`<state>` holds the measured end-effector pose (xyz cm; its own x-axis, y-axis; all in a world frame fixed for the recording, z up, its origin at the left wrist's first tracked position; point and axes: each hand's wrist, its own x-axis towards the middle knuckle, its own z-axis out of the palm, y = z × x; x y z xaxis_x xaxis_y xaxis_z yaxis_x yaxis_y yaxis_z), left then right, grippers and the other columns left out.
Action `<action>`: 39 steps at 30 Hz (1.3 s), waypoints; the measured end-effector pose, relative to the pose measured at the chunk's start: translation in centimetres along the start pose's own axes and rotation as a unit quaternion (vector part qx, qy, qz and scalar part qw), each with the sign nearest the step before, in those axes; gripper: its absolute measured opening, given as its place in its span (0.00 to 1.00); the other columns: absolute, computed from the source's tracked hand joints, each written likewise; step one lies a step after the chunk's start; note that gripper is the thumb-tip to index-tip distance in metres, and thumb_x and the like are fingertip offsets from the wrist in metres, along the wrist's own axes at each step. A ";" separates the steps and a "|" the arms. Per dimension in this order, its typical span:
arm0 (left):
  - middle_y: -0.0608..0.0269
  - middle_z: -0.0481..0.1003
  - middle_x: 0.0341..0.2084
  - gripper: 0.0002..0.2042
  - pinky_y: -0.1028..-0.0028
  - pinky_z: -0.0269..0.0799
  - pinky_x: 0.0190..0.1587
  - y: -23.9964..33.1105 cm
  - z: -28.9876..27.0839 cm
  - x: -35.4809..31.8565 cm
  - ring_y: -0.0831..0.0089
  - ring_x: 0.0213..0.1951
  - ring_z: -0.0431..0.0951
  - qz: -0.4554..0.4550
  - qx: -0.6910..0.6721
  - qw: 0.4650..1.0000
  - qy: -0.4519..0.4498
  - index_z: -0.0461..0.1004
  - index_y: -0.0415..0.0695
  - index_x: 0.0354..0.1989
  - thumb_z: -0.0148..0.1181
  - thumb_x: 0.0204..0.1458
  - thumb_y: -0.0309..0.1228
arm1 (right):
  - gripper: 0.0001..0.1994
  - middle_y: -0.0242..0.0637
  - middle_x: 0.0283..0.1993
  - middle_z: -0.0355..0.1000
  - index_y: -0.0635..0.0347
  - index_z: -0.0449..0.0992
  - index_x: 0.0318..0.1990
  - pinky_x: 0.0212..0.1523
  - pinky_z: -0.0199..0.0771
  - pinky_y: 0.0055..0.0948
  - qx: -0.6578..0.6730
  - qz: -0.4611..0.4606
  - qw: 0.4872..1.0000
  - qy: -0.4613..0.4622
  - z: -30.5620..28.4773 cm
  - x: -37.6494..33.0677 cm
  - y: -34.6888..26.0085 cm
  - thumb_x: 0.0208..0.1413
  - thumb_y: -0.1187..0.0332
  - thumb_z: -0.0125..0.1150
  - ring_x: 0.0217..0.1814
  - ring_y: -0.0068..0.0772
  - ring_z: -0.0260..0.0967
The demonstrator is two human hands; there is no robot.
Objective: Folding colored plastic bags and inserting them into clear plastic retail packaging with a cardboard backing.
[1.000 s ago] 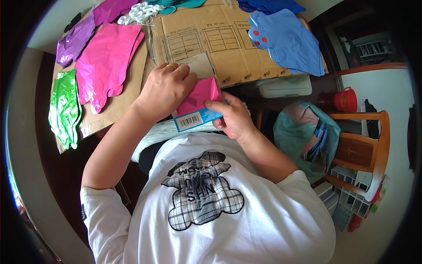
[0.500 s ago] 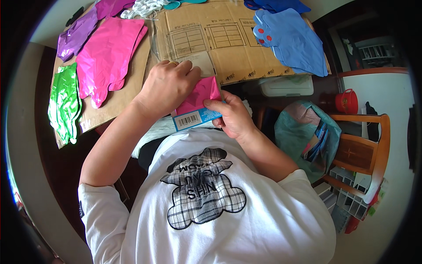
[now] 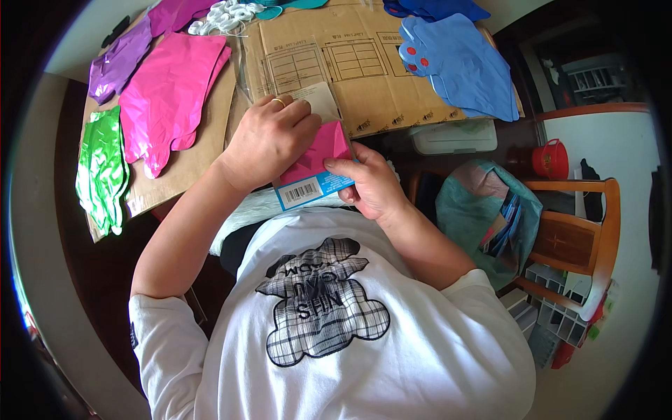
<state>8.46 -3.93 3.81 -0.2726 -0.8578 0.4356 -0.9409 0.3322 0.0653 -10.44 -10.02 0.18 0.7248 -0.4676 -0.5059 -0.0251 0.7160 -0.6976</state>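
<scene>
Close to my body, I hold a flat packet with a blue barcode card [image 3: 301,192] along its near edge. Folded pink foil [image 3: 323,150] lies against the card, and a pale, see-through part of the packet extends beyond it. My left hand [image 3: 271,140], with a ring on one finger, is curled over the packet's left side; its fingertips are hidden behind the foil and knuckles. On the right edge, my right hand [image 3: 374,180] pinches the packet, thumb on top and fingers underneath.
Flat foil balloons in pink [image 3: 168,98], green [image 3: 103,171], purple [image 3: 122,66] and light blue [image 3: 465,66] lie on the cardboard-covered table [image 3: 392,115]. White string [image 3: 224,17] is at the far edge. To the right, a teal bag [image 3: 462,203] sits on a wooden chair [image 3: 570,245], near a red bucket [image 3: 551,159].
The left hand's fingers have shifted slightly over the packet, and more of its pale far part shows. The right hand keeps its hold. The whole view has moved a little.
</scene>
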 end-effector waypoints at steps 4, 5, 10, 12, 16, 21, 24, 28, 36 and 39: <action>0.65 0.68 0.23 0.06 0.70 0.70 0.33 -0.1 -0.2 -0.3 0.67 0.28 0.73 0.024 0.016 1.000 0.008 0.70 0.44 0.27 0.57 0.39 0.30 | 0.06 0.27 0.21 0.66 0.59 0.72 0.36 0.12 0.52 0.17 -0.006 0.004 1.000 -0.014 0.0 0.1 0.1 0.52 0.72 0.61 0.14 0.14 0.55; 0.65 0.67 0.21 0.05 0.70 0.69 0.32 -0.2 -0.1 -0.3 0.68 0.27 0.73 0.027 0.021 0.999 0.018 0.69 0.45 0.24 0.56 0.39 0.31 | 0.06 0.27 0.21 0.66 0.59 0.72 0.36 0.12 0.52 0.17 -0.007 0.003 1.000 -0.017 0.1 0.2 0.2 0.52 0.72 0.61 0.14 0.14 0.55; 0.65 0.67 0.20 0.05 0.69 0.70 0.31 0.1 0.2 -0.3 0.67 0.25 0.73 -0.025 0.027 0.999 -0.025 0.69 0.45 0.25 0.57 0.40 0.29 | 0.06 0.28 0.21 0.66 0.60 0.72 0.36 0.12 0.52 0.17 -0.012 0.001 1.000 -0.011 0.4 0.2 0.3 0.52 0.72 0.61 0.14 0.14 0.55; 0.64 0.67 0.20 0.05 0.68 0.70 0.31 0.2 0.2 0.0 0.66 0.24 0.73 -0.031 0.029 0.999 -0.032 0.70 0.45 0.26 0.58 0.41 0.29 | 0.06 0.28 0.21 0.66 0.60 0.72 0.36 0.12 0.52 0.17 -0.012 0.005 1.000 -0.016 0.2 0.3 0.4 0.52 0.72 0.61 0.14 0.14 0.55; 0.64 0.67 0.20 0.05 0.68 0.69 0.30 0.2 0.3 0.3 0.65 0.24 0.73 -0.028 0.025 0.999 -0.018 0.71 0.45 0.26 0.60 0.42 0.28 | 0.06 0.27 0.21 0.66 0.60 0.72 0.36 0.12 0.52 0.17 -0.008 0.001 1.000 -0.017 0.2 0.2 0.3 0.52 0.72 0.61 0.14 0.14 0.55; 0.64 0.68 0.21 0.06 0.68 0.69 0.31 0.8 0.2 0.4 0.66 0.25 0.73 -0.048 0.006 0.998 0.031 0.72 0.44 0.27 0.62 0.41 0.28 | 0.06 0.27 0.21 0.66 0.59 0.72 0.37 0.11 0.52 0.17 -0.016 0.012 1.000 -0.006 0.4 0.3 0.5 0.52 0.72 0.61 0.13 0.14 0.55; 0.65 0.68 0.22 0.06 0.68 0.68 0.32 0.7 0.2 0.1 0.67 0.26 0.73 -0.025 0.003 1.000 0.015 0.73 0.44 0.28 0.62 0.41 0.28 | 0.06 0.27 0.21 0.66 0.59 0.72 0.37 0.11 0.51 0.16 -0.010 0.008 1.000 -0.007 0.3 0.3 0.6 0.52 0.72 0.61 0.13 0.14 0.55; 0.65 0.68 0.22 0.06 0.69 0.68 0.33 0.3 0.1 -0.6 0.68 0.27 0.73 -0.029 -0.003 1.000 0.002 0.73 0.44 0.28 0.62 0.42 0.29 | 0.05 0.28 0.21 0.66 0.60 0.73 0.34 0.11 0.51 0.17 -0.005 0.012 1.000 -0.014 0.3 0.4 0.1 0.50 0.73 0.62 0.13 0.14 0.56; 0.66 0.68 0.23 0.07 0.69 0.67 0.34 0.4 -0.3 -0.5 0.69 0.27 0.72 -0.008 0.020 0.999 -0.024 0.73 0.44 0.30 0.60 0.41 0.30 | 0.06 0.28 0.20 0.66 0.62 0.73 0.34 0.11 0.51 0.18 -0.011 0.031 0.999 -0.021 0.0 0.7 0.1 0.49 0.72 0.62 0.13 0.14 0.56; 0.66 0.68 0.24 0.09 0.70 0.66 0.37 0.3 -1.2 -0.7 0.69 0.29 0.72 0.000 0.041 0.997 -0.058 0.73 0.43 0.33 0.57 0.42 0.29 | 0.08 0.29 0.21 0.67 0.63 0.73 0.35 0.11 0.51 0.17 -0.027 0.022 0.999 -0.017 0.2 0.5 -0.2 0.48 0.72 0.63 0.14 0.14 0.57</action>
<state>8.58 -2.80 4.59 -0.2900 -0.8989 0.3284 -0.9528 0.3033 -0.0113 -9.93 -10.33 0.11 0.7449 -0.4175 -0.5204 -0.0939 0.7066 -0.7013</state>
